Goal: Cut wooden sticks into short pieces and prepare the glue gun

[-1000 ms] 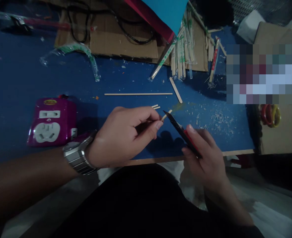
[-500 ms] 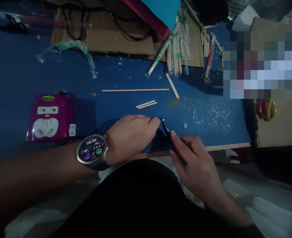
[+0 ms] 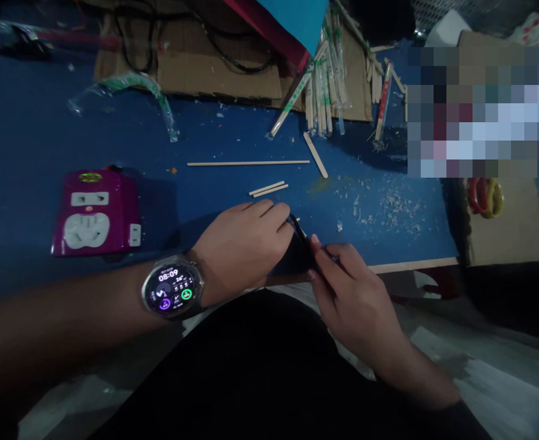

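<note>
My left hand [image 3: 251, 241], a watch [image 3: 171, 287] on its wrist, is closed palm-down just above the blue table. A short pale end of a thin stick [image 3: 297, 219] shows by its fingertips; the rest is hidden under the fingers. My right hand [image 3: 352, 299] is closed round a slim, dark-tipped hand tool [image 3: 299, 232]. The tool's tip meets the left fingertips beside that pale end. Beyond the left hand lie two short sticks [image 3: 269, 189], side by side. Farther back are a long thin stick [image 3: 249, 163] and a flat craft stick [image 3: 316, 156].
A purple power socket [image 3: 95, 211] stands at left. At the back are cardboard [image 3: 219, 76], a black cable [image 3: 233, 58] and wrapped sticks [image 3: 319, 101]. White shavings [image 3: 395, 205] litter the table at right, near red and yellow rings [image 3: 486, 197] on cardboard.
My left hand has shifted slightly up and turned a little. The tool stays at its fingertips, its red part now hidden. The whole view has shifted slightly.
</note>
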Tool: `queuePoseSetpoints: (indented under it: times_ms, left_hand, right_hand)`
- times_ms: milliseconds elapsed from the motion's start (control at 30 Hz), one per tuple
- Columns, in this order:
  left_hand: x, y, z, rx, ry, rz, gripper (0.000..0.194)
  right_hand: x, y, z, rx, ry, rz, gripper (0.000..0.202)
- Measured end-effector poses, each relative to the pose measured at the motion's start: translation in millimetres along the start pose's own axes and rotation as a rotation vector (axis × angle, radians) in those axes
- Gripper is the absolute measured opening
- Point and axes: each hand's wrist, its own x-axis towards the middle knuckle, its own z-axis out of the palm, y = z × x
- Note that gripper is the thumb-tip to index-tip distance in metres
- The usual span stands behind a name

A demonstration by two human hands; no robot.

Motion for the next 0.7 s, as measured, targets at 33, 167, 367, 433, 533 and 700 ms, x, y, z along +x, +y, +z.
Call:
queuePoseSetpoints:
  times_ms: [33, 167, 367, 433, 533, 700]
  left_hand:
    - [-0.8, 0.1, 0.8, -0.024, -0.007, -0.017, 0.022]
    - [-4.2, 0.0, 2.4, -0.076, -0.045, -0.067, 0.022]
    - [-5.5, -0.2, 1.2, -0.080, -0.123, -0.051, 0.036]
    - [-5.4, 2.2, 0.0, -0.055, -0.121, -0.021, 0.039]
    - [-7.6, 10.7, -3.5, 0.038, -0.108, 0.009, 0.031]
    - [-21.8, 34.7, -4.1, 0.122, -0.111, -0.061, 0.057]
  right_hand:
    - [0.0, -0.3, -0.2, -0.006, -0.005, 0.004, 0.051]
    - [-0.7, -1.5, -0.2, -0.015, -0.014, 0.034, 0.052]
    - [-0.9, -3.2, 0.9, -0.074, 0.001, 0.051, 0.051]
    - [-0.9, -2.9, 1.9, -0.086, 0.000, 0.063, 0.051]
    - [-1.6, -1.8, 4.1, -0.096, 0.003, 0.048, 0.053]
    - [-4.0, -0.4, 7.6, -0.105, 0.019, 0.015, 0.053]
